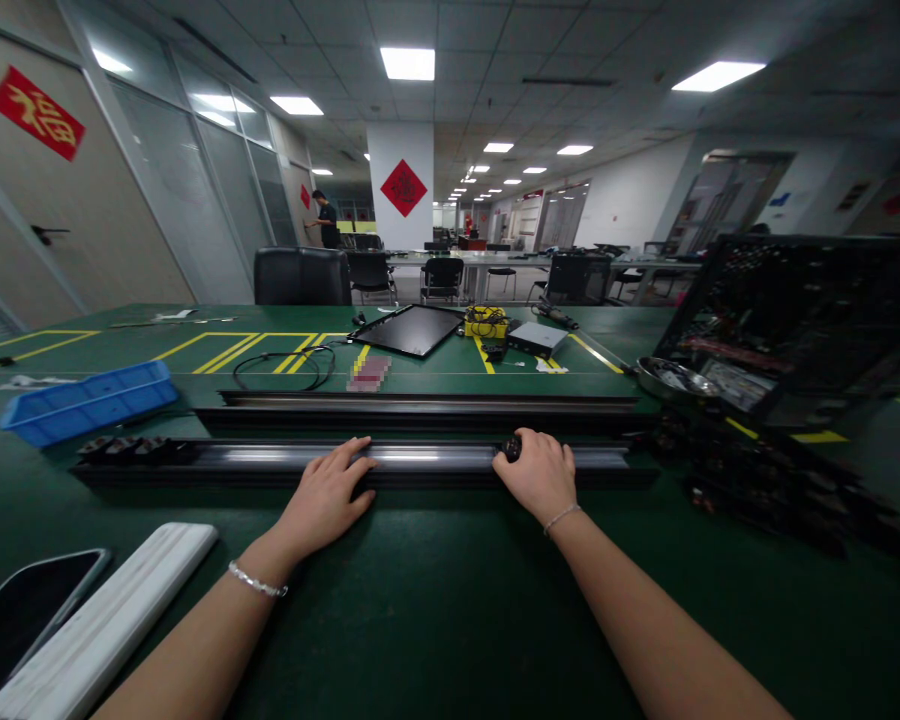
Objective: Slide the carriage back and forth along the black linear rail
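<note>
A long black rail [427, 458] with a shiny channel lies crosswise before me. My left hand [330, 495] rests on its near edge and channel, fingers spread, holding nothing. Toward the rail's right part, my right hand [541, 475] is closed on a small black part [511, 449], mostly covered by my fingers, at the channel. Several similar black parts [139, 450] sit in a row at the rail's left end. Behind it lies a second black rail [420, 408], parallel to the first. A heap of dark parts [765, 480] is right of my right hand.
A blue bin [90, 400] stands at the left. A white bar [112, 610] and a phone-like dark slab [37, 610] lie front left. Farther back are a flat black panel [409, 329], a grey box [538, 339], a metal bowl [675, 379] and a large open black case [795, 330].
</note>
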A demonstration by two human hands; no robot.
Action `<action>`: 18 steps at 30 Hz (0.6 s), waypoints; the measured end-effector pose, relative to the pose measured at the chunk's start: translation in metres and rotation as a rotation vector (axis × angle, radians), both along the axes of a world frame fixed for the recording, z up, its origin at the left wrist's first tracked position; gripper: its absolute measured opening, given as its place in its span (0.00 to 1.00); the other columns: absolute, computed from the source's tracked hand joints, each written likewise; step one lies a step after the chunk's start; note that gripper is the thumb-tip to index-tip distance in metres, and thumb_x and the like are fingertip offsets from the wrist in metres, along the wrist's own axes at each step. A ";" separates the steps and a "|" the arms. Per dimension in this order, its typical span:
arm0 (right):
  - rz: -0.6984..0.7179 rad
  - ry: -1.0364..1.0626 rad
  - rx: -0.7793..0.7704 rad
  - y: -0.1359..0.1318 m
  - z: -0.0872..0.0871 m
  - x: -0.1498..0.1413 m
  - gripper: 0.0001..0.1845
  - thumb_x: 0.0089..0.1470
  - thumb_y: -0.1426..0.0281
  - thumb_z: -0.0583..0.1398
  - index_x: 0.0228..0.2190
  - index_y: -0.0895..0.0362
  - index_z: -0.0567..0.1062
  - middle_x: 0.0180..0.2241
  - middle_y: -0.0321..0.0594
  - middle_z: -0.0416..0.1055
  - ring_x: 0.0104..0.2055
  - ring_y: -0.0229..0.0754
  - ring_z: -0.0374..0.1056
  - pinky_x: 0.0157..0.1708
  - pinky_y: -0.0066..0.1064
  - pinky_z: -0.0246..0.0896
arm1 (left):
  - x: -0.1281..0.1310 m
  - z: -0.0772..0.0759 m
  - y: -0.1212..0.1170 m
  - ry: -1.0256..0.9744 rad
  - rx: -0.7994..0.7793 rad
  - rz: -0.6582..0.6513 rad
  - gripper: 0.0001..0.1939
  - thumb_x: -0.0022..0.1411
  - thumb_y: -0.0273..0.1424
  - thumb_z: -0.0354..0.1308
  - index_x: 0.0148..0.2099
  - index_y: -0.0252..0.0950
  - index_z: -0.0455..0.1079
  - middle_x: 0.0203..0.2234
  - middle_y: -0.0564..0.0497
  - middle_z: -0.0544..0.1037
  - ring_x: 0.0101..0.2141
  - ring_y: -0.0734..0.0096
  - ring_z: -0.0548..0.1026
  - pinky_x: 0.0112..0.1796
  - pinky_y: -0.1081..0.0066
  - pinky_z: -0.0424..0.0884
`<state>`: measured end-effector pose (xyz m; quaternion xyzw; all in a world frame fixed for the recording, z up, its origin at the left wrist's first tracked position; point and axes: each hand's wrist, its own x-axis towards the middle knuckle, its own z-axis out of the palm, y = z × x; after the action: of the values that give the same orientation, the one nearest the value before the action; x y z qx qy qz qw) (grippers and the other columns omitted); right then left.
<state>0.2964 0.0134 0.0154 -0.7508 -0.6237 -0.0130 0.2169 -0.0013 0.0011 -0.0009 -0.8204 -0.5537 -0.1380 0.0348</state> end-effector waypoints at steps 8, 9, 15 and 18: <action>0.007 -0.004 -0.032 -0.002 0.007 0.000 0.22 0.48 0.65 0.52 0.46 0.57 0.68 0.45 0.47 0.70 0.51 0.49 0.60 0.52 0.43 0.45 | 0.000 0.000 0.000 0.006 -0.007 0.001 0.18 0.57 0.35 0.51 0.51 0.44 0.65 0.60 0.48 0.59 0.58 0.57 0.58 0.52 0.54 0.57; 0.010 -0.002 -0.034 -0.002 0.007 0.001 0.22 0.49 0.65 0.52 0.46 0.57 0.68 0.45 0.47 0.70 0.51 0.49 0.60 0.52 0.43 0.46 | 0.000 0.000 0.000 0.006 -0.007 0.001 0.18 0.57 0.35 0.51 0.51 0.44 0.65 0.60 0.48 0.59 0.58 0.57 0.58 0.52 0.54 0.57; 0.006 0.006 -0.026 -0.003 0.009 0.001 0.23 0.48 0.66 0.52 0.47 0.56 0.68 0.45 0.47 0.70 0.51 0.49 0.60 0.52 0.44 0.45 | 0.000 0.000 0.000 0.006 -0.004 0.006 0.18 0.57 0.35 0.52 0.50 0.45 0.65 0.60 0.48 0.59 0.58 0.57 0.59 0.52 0.54 0.57; 0.005 0.014 -0.026 -0.003 0.008 0.002 0.23 0.48 0.66 0.52 0.48 0.56 0.67 0.45 0.47 0.70 0.51 0.49 0.60 0.52 0.44 0.45 | 0.000 0.000 0.000 0.009 -0.002 0.001 0.18 0.57 0.35 0.52 0.51 0.45 0.65 0.60 0.48 0.59 0.58 0.58 0.58 0.53 0.54 0.57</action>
<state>0.2983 0.0109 0.0238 -0.7519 -0.6243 0.0008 0.2117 -0.0017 0.0010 -0.0008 -0.8207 -0.5542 -0.1340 0.0365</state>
